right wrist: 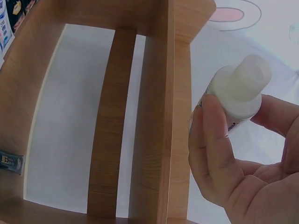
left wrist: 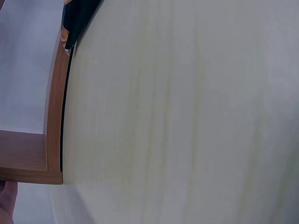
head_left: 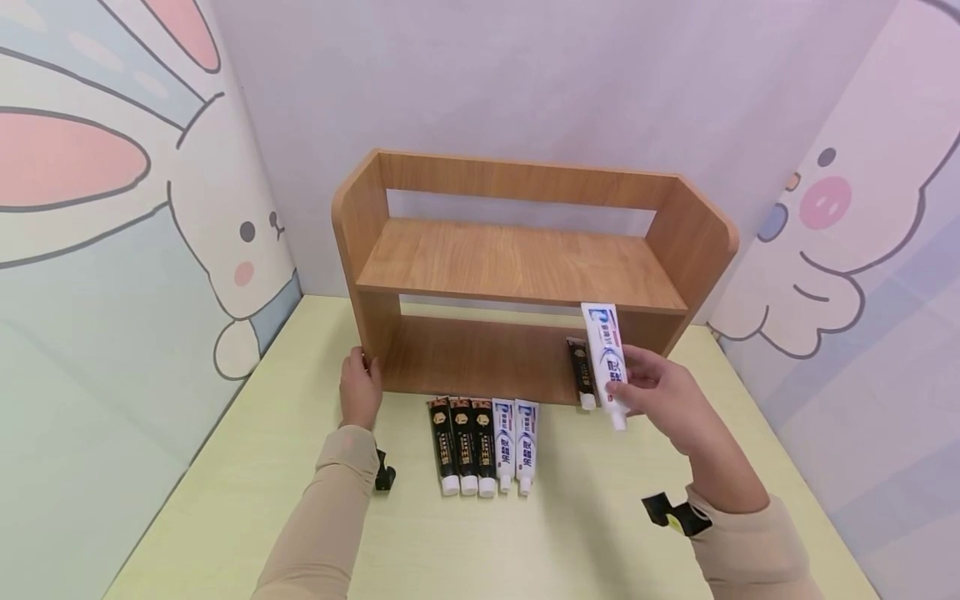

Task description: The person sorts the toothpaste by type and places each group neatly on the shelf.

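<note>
White toothpaste tube point(head_left: 604, 354) pinched in right hand point(head_left: 667, 398), beside black tube point(head_left: 581, 369) at lower right front edge of shelf point(head_left: 480, 358). Left hand point(head_left: 361, 389) touches shelf's left front edge; finger curl unclear.

1. White toothpaste tube point(head_left: 602, 346), blue print, white cap: pinched in right hand point(head_left: 663, 400), raised at shelf's right front, cap end lower, capped.
2. Wooden shelf point(head_left: 517, 258), two tiers, upright; left hand point(head_left: 361, 388) touching its left side.
3. Black tube point(head_left: 581, 368), white cap: on lower tier, right end, cap frontward.
4. Three black tubes point(head_left: 465, 442), two white tubes point(head_left: 504, 442): side-by-side row before shelf, caps away from it.
</note>
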Available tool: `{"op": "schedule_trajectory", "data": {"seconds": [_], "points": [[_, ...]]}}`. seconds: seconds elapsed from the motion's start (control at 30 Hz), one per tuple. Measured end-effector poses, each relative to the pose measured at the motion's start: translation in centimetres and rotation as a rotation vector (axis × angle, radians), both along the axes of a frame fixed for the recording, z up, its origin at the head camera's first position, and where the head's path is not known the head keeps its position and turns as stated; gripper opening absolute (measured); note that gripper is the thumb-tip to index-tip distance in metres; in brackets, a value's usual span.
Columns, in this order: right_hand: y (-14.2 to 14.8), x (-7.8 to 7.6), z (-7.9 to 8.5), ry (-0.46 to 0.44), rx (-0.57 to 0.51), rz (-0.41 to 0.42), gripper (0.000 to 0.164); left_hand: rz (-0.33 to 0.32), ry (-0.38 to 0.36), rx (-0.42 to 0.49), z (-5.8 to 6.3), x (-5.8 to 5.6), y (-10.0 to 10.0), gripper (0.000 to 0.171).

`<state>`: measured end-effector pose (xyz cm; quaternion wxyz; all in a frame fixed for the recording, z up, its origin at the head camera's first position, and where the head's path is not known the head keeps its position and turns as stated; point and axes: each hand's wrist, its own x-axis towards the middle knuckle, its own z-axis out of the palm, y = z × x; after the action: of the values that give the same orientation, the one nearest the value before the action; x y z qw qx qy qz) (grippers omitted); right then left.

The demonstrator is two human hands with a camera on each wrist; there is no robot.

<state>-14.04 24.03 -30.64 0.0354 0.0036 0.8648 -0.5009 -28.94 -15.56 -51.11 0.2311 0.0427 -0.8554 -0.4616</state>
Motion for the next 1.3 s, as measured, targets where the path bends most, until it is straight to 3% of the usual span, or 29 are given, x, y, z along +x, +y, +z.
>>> {"op": "schedule_trajectory", "data": {"seconds": [0.23,0.67,1.07,1.3], "points": [[1.1,-1.3,1.4,0.035,0.022,0.017,0.065,0.004,0.002,-0.006,-0.2,-0.1,0.0,0.024],[1.9,-4.4,3.5,-0.039,0.093,-0.025,0.064,0.012,-0.037,0.020,-0.2,0.0,0.1,0.024],[2.7,-7.3,4.3,-0.101,0.080,-0.090,0.064,0.014,-0.032,0.012,-0.2,0.2,0.1,0.025],[3.0,-8.6,4.9,-0.086,0.070,-0.112,0.061,0.018,-0.026,0.013,-0.2,0.1,0.1,0.025]]}}
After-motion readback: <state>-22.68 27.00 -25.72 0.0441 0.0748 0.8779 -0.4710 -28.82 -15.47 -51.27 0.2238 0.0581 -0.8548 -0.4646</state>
